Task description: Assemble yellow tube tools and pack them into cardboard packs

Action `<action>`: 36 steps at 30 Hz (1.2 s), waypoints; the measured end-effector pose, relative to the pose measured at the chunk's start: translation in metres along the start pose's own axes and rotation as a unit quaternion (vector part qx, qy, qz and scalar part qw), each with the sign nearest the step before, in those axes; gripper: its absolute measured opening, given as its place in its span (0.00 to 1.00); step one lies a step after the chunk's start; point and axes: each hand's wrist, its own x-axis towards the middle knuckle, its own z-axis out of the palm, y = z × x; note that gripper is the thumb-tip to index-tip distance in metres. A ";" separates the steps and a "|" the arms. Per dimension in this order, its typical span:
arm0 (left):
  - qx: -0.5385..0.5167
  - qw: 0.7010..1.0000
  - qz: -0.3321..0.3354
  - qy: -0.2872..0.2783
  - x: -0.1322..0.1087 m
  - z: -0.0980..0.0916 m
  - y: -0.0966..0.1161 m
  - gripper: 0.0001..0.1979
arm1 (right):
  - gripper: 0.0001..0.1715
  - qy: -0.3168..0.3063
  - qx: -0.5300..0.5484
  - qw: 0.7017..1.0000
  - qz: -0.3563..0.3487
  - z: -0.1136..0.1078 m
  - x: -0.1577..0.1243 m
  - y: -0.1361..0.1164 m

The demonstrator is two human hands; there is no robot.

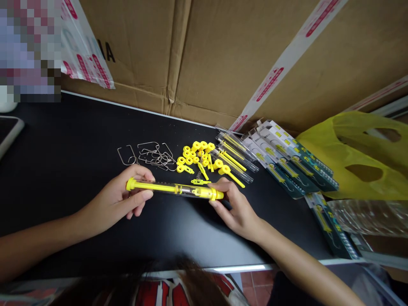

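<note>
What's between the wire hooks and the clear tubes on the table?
In the head view, a heap of small yellow plastic parts lies between the wire hooks and the clear tubes.

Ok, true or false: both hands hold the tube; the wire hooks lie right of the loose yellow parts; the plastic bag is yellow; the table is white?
1. The left hand and right hand both hold the clear tube: true.
2. The wire hooks lie right of the yellow parts: false, they lie to their left.
3. The plastic bag is yellow: true.
4. The table is white: false, it is black.
</note>
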 end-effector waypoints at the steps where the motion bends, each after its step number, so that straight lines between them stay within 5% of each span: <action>1: -0.001 1.000 0.000 -0.002 0.000 0.000 0.000 0.08 | 0.17 0.002 0.002 1.000 0.009 0.001 -0.001 0.000; 36: -0.003 1.000 -0.018 -0.004 0.001 0.001 -0.001 0.09 | 0.19 0.019 -0.003 1.000 0.006 0.007 -0.007 0.006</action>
